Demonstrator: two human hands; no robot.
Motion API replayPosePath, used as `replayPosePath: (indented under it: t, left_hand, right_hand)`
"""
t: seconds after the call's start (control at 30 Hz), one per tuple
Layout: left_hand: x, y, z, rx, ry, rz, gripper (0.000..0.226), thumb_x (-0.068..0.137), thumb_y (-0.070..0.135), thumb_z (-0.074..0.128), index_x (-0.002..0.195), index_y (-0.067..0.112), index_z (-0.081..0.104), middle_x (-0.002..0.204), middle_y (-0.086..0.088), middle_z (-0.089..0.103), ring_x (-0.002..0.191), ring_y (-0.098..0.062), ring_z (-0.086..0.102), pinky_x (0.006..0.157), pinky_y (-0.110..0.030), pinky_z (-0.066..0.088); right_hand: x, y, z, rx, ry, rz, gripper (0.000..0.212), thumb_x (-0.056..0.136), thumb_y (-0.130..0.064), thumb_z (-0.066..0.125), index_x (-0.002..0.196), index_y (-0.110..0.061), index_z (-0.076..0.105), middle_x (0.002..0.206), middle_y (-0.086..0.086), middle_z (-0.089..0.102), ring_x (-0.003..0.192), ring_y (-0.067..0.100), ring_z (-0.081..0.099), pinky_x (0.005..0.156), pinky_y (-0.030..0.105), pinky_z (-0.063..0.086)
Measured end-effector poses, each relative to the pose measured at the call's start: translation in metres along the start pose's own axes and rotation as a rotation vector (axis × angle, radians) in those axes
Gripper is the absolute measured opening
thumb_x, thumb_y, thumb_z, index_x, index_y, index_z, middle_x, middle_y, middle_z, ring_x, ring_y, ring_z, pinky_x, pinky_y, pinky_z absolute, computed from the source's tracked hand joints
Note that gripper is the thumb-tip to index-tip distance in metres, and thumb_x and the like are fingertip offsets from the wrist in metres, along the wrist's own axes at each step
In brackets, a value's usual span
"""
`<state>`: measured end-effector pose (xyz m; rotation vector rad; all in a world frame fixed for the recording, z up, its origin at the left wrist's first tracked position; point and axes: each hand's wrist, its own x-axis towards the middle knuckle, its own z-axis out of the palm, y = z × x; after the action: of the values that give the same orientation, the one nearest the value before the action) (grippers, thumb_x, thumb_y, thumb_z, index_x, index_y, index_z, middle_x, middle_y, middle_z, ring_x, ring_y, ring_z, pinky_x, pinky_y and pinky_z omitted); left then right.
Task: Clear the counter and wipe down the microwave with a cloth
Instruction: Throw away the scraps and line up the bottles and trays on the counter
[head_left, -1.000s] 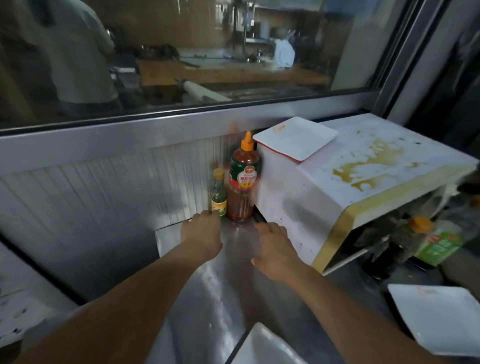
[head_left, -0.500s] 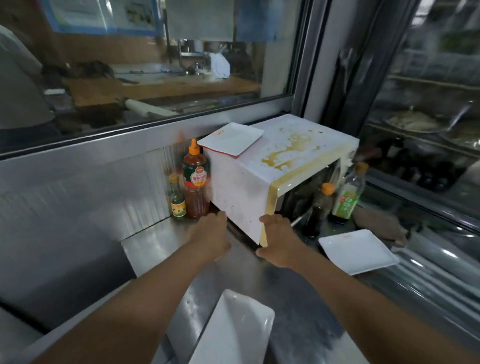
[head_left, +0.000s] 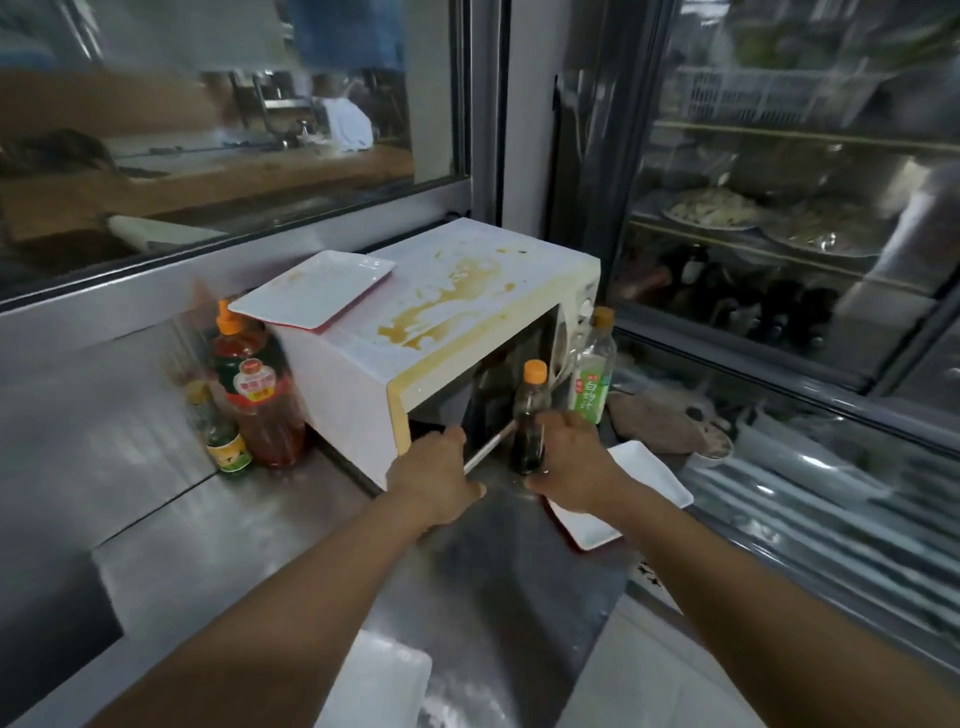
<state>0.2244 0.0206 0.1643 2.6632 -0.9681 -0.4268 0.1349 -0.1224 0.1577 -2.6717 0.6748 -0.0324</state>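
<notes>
The white microwave (head_left: 363, 395), its top streaked with yellow-brown stains, stands on the steel counter (head_left: 291, 525) with a white plate (head_left: 311, 288) on its top. A brownish cloth (head_left: 654, 423) lies to its right. My left hand (head_left: 431, 478) is at the microwave's lower front corner, and the end of a thin white stick (head_left: 491, 444) runs under its curled fingers; whether it holds the stick is unclear. My right hand (head_left: 576, 462) curls round the lower part of a dark bottle (head_left: 531, 410) with an orange cap.
A red sauce bottle (head_left: 257, 400) and a small green-labelled bottle (head_left: 223, 436) stand left of the microwave. A clear green-labelled bottle (head_left: 592, 379) stands at its front right. White plates lie at right (head_left: 652, 480) and near me (head_left: 379, 686). A glass-door fridge (head_left: 753, 218) fills the right.
My view swung right and both hands moved from beside the sauce bottles to the microwave's front. The right hand reached the dark bottle and the left came onto the stick.
</notes>
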Motion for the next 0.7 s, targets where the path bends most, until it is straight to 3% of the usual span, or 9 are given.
replayPosePath:
  t: [0.17, 0.33, 0.43, 0.5, 0.57, 0.63, 0.7]
  left_hand:
    - [0.049, 0.044, 0.031, -0.089, 0.054, -0.06, 0.071, 0.078, 0.042, 0.071, 0.133, 0.013, 0.038, 0.135, -0.01, 0.045, 0.125, -0.029, 0.044, 0.098, -0.043, 0.044]
    - [0.091, 0.073, 0.058, -0.209, 0.152, -0.201, 0.08, 0.074, 0.042, 0.075, 0.136, 0.013, 0.034, 0.136, -0.011, 0.043, 0.127, -0.03, 0.042, 0.098, -0.043, 0.043]
    - [0.112, 0.08, 0.07, -0.271, 0.197, -0.26, 0.084, 0.072, 0.041, 0.076, 0.137, 0.011, 0.033, 0.136, -0.012, 0.046, 0.126, -0.032, 0.045, 0.097, -0.043, 0.044]
    - [0.125, 0.084, 0.076, -0.313, 0.218, -0.301, 0.081, 0.068, 0.042, 0.077, 0.131, 0.011, 0.037, 0.129, -0.012, 0.051, 0.12, -0.033, 0.049, 0.094, -0.044, 0.047]
    - [0.136, 0.086, 0.082, -0.358, 0.222, -0.343, 0.078, 0.063, 0.043, 0.079, 0.123, 0.013, 0.04, 0.121, -0.01, 0.055, 0.113, -0.032, 0.054, 0.09, -0.046, 0.049]
    - [0.145, 0.089, 0.089, -0.397, 0.228, -0.367, 0.079, 0.062, 0.043, 0.081, 0.122, 0.013, 0.04, 0.119, -0.009, 0.056, 0.11, -0.031, 0.056, 0.089, -0.046, 0.05]
    - [0.153, 0.092, 0.094, -0.416, 0.266, -0.383, 0.077, 0.064, 0.04, 0.081, 0.124, 0.012, 0.041, 0.121, -0.01, 0.057, 0.112, -0.032, 0.056, 0.09, -0.044, 0.049]
  right_hand:
    - [0.023, 0.058, -0.023, 0.011, 0.017, 0.03, 0.063, 0.078, -0.025, 0.07, 0.13, -0.007, 0.039, 0.127, 0.016, 0.046, 0.12, 0.033, 0.043, 0.098, 0.036, 0.035]
    - [0.054, 0.109, -0.037, 0.052, -0.017, 0.033, 0.073, 0.081, -0.027, 0.069, 0.14, -0.008, 0.031, 0.14, 0.017, 0.041, 0.127, 0.032, 0.04, 0.102, 0.033, 0.035]
    - [0.077, 0.139, -0.041, 0.092, -0.007, 0.027, 0.063, 0.08, -0.027, 0.069, 0.134, -0.011, 0.041, 0.132, 0.012, 0.05, 0.119, 0.026, 0.048, 0.077, 0.016, 0.03]
    - [0.088, 0.153, -0.042, 0.114, -0.008, 0.017, 0.057, 0.084, -0.023, 0.067, 0.133, -0.011, 0.042, 0.127, 0.009, 0.052, 0.115, 0.024, 0.051, 0.063, 0.013, 0.022]
    - [0.101, 0.166, -0.037, 0.194, 0.009, 0.029, 0.06, 0.082, -0.018, 0.07, 0.133, -0.01, 0.041, 0.128, 0.011, 0.051, 0.116, 0.026, 0.05, 0.068, 0.011, 0.026]
    - [0.114, 0.174, -0.03, 0.284, 0.053, 0.054, 0.065, 0.077, -0.015, 0.074, 0.132, -0.01, 0.04, 0.127, 0.015, 0.05, 0.115, 0.028, 0.05, 0.086, 0.022, 0.036]
    - [0.124, 0.181, -0.023, 0.318, 0.087, 0.059, 0.069, 0.075, -0.016, 0.075, 0.133, -0.011, 0.038, 0.122, 0.015, 0.054, 0.114, 0.029, 0.051, 0.088, 0.027, 0.038]
